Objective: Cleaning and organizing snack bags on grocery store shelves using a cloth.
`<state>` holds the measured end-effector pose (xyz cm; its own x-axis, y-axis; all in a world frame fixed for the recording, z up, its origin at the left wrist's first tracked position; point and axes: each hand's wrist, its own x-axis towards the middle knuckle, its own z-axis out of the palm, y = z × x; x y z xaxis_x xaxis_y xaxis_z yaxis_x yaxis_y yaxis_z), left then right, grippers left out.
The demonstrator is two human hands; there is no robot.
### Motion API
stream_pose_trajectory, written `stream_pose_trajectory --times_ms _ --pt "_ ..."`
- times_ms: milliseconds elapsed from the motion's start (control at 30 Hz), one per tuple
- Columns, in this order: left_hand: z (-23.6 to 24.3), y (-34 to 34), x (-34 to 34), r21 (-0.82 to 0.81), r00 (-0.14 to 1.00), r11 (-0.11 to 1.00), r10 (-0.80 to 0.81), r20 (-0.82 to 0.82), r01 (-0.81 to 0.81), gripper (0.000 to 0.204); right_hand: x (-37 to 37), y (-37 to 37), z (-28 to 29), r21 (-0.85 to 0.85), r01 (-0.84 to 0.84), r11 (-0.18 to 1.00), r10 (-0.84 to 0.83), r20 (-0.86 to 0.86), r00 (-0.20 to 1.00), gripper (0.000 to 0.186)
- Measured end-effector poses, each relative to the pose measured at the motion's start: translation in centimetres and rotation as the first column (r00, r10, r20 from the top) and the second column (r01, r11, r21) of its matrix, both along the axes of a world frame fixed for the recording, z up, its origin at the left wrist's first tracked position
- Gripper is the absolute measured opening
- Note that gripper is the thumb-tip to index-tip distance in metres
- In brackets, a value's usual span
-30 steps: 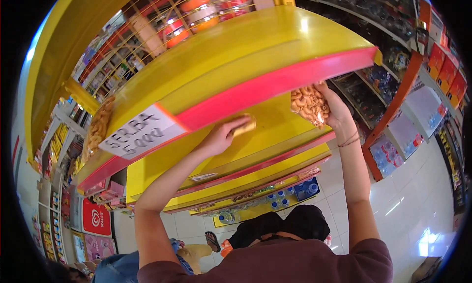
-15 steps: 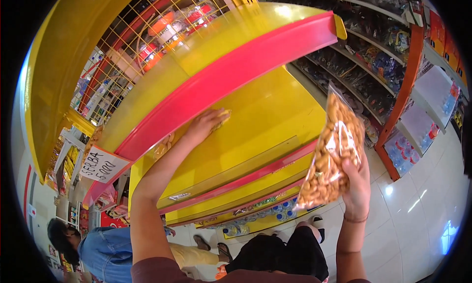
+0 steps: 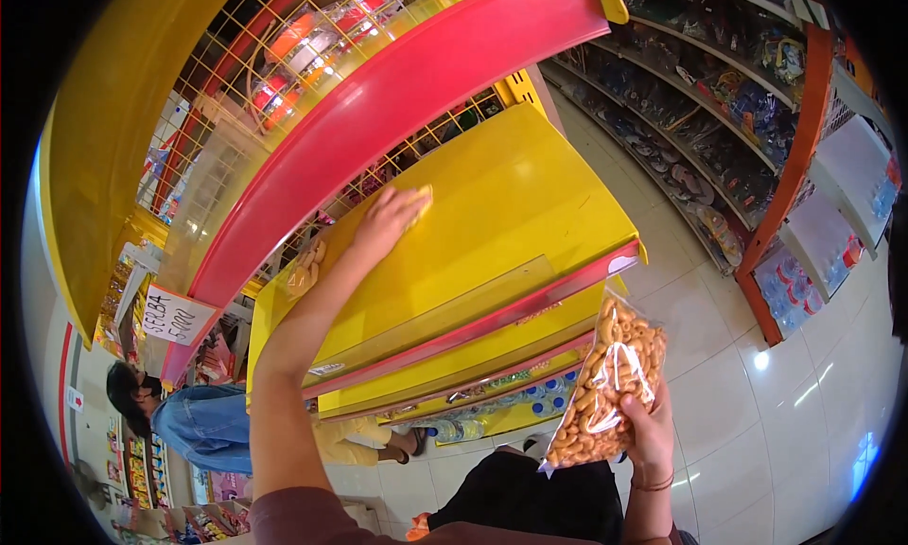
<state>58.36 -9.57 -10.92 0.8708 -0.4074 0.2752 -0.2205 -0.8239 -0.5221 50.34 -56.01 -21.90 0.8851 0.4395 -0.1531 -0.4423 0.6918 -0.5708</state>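
Note:
My left hand (image 3: pixel 388 221) is closed on a small yellow cloth or sponge (image 3: pixel 420 201), pressed to a yellow shelf (image 3: pixel 515 195) under a pink-edged upper shelf (image 3: pixel 397 77). Beside my left forearm, a small bag of snacks (image 3: pixel 305 266) lies toward the shelf's left end. At lower right my right hand (image 3: pixel 648 431) grips a clear bag of orange-brown curled snacks (image 3: pixel 610 365), thumb across its front, held off the front of the shelves.
A person in a denim shirt (image 3: pixel 199 422) is at lower left. A white handwritten sign (image 3: pixel 178 316) hangs on the upper shelf. Water bottles (image 3: pixel 553 398) stand on a low shelf. Racks of bagged goods (image 3: pixel 700 100) line the right, across a tiled floor (image 3: pixel 719 375).
My right hand has brought the snack bag out from beneath the upper shelf and lowered it toward me. My left hand with the cloth has moved farther back across the shelf. The view has shifted.

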Motion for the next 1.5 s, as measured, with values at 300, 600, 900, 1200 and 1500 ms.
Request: stream_pose_trajectory --times_ms 300,600,900,1200,1500 --pt "4.5 -11.3 4.3 -0.73 0.983 0.666 0.179 -0.039 -0.15 0.039 0.3 -2.3 -2.3 -0.077 0.011 0.997 -0.015 -0.052 0.999 0.073" --pt "-0.3 -1.2 12.4 -0.478 0.522 0.385 0.831 -0.192 -0.789 0.025 -0.6 -3.1 -2.9 -0.087 -0.024 0.996 0.019 -0.058 0.998 0.073" --pt "0.2 -11.1 13.8 -0.73 0.955 0.617 0.206 -0.212 -0.295 0.033 -0.3 -3.4 -4.0 -0.086 -0.055 0.995 0.049 -0.066 0.997 0.072" --pt "-1.3 -4.0 11.6 -0.59 0.898 0.716 0.439 -0.037 -0.374 0.036 -0.1 -3.7 -4.1 -0.132 -0.064 0.989 0.054 -0.081 0.995 0.072" --pt "-0.1 -21.4 11.2 -0.856 0.957 0.474 -0.086 -0.278 -0.207 0.03 0.6 -3.9 -4.4 -0.173 -0.067 0.983 0.043 -0.139 0.989 0.07"
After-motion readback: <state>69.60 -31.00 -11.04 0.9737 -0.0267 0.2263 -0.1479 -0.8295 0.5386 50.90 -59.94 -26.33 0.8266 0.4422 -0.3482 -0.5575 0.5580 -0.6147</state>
